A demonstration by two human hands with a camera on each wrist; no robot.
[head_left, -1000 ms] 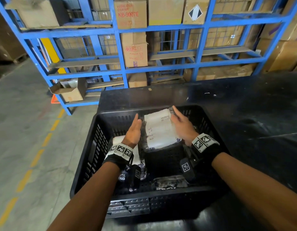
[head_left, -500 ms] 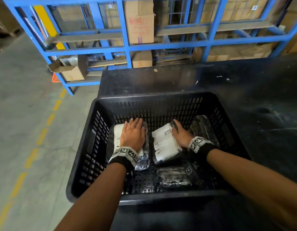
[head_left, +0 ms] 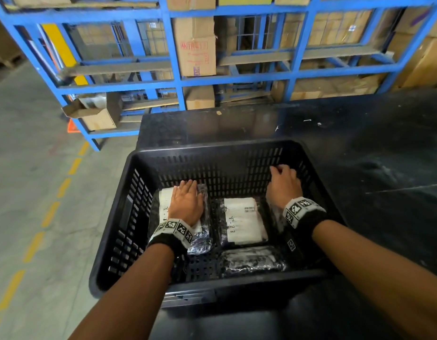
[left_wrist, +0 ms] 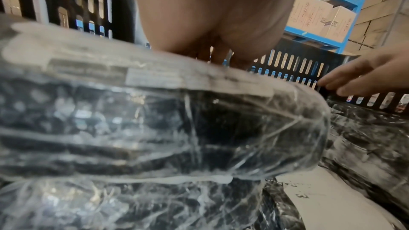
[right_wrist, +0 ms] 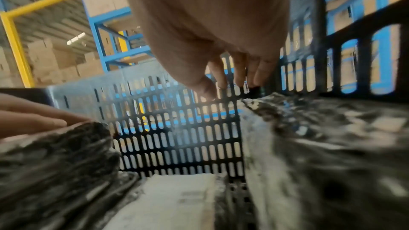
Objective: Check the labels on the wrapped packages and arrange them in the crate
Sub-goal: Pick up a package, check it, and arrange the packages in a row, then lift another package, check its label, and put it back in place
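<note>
Pressing left hand (head_left: 186, 204) flat on package (head_left: 164, 200)

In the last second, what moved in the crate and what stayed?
Both hands lowered the middle package to the crate floor. The right hand let go and moved right, onto the package by the right wall. The left hand went flat onto the left package. The front package stayed.

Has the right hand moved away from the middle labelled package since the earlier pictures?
Yes. The right hand has left the middle package and gone right and forward, toward the crate's far right corner, over another wrapped package.
</note>
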